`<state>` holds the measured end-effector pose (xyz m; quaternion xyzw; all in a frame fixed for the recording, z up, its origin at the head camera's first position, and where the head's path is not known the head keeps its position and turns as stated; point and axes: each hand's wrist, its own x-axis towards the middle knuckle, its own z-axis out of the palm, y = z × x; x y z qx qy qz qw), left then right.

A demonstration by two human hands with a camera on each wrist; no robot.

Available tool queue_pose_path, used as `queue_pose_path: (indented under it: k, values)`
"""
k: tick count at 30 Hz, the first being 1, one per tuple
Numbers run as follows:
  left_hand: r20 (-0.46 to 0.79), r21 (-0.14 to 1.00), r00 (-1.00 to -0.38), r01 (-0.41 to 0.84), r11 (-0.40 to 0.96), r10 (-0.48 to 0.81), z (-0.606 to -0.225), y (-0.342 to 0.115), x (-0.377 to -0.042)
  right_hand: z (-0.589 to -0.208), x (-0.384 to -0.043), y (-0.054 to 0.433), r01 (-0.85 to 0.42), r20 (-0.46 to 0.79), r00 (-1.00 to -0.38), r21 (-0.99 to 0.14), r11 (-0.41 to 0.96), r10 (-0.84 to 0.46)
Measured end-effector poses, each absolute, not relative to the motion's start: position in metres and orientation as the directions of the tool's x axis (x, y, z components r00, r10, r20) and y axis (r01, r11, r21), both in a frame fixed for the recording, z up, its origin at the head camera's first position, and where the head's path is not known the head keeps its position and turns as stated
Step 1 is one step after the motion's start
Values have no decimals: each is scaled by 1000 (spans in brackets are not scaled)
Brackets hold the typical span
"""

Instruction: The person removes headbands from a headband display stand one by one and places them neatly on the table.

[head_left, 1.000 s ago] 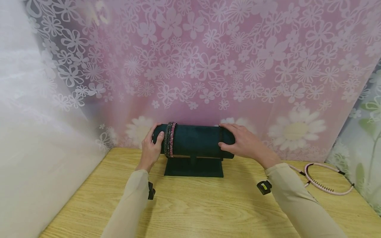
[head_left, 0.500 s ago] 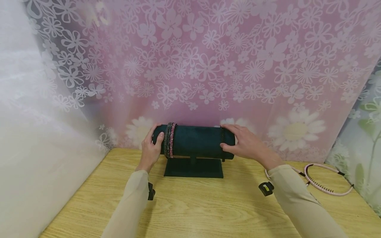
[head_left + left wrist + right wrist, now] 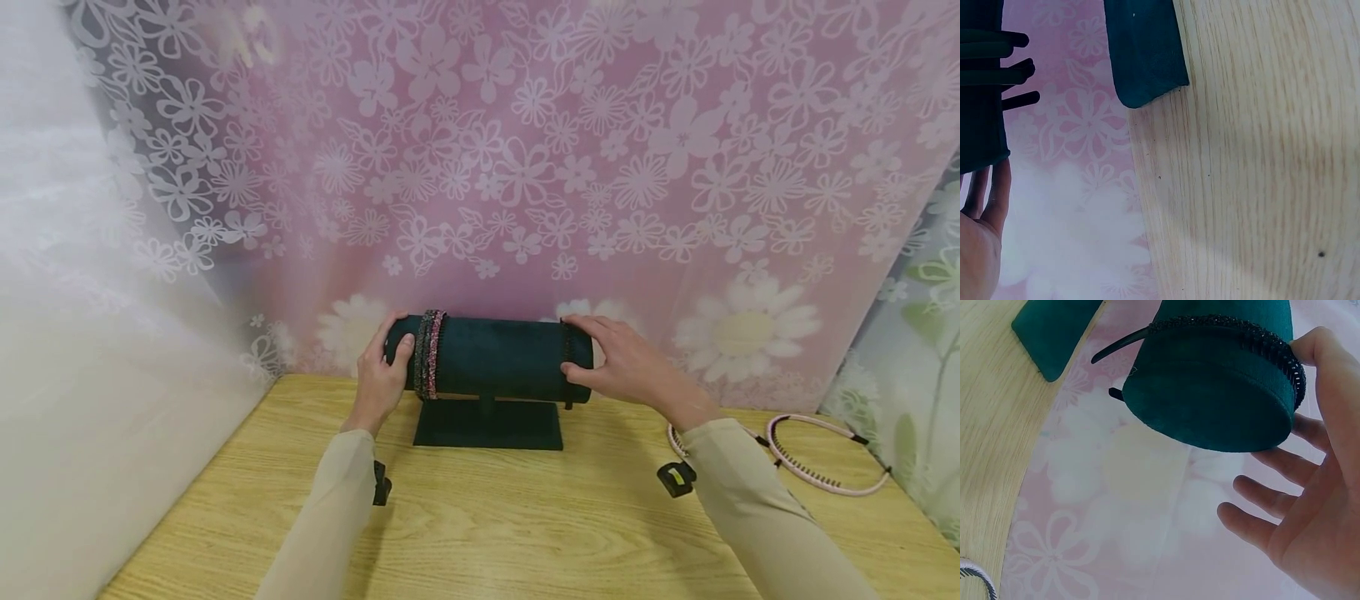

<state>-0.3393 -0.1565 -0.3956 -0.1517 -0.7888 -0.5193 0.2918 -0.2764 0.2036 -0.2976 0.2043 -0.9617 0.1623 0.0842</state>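
My sleeves [image 3: 322,508] stretch over the wooden table [image 3: 487,525] toward the display roll [image 3: 502,358], each with a small black device [image 3: 677,479] by the wrist. In front of the roll and below it shows its dark flat base [image 3: 487,427]. At the roll's left end my left hand [image 3: 381,375] grips, thumb in front, fingers round the back. At its right end my right hand [image 3: 630,362] spreads wide, thumb and forefinger taking the black headband [image 3: 1222,322] from opposite sides, the lower fingers apart. That headband sits over the roll near its right end, tips jutting past the underside. Near the roll's left end, a dark glittery headband [image 3: 421,358] and a pink speckled headband [image 3: 432,358] sit side by side. Well right of the roll lie pink headbands [image 3: 855,492], partly behind my sleeve. Behind the roll hangs a pink flowered curtain [image 3: 517,167].
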Motion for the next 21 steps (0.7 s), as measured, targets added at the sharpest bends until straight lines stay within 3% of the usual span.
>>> queue_pose_path:
  k: [21]
  values:
    - [620, 735, -782, 551, 394, -64, -395, -157, -339, -300, -277, 208, -420, 218, -905, -323, 848, -365]
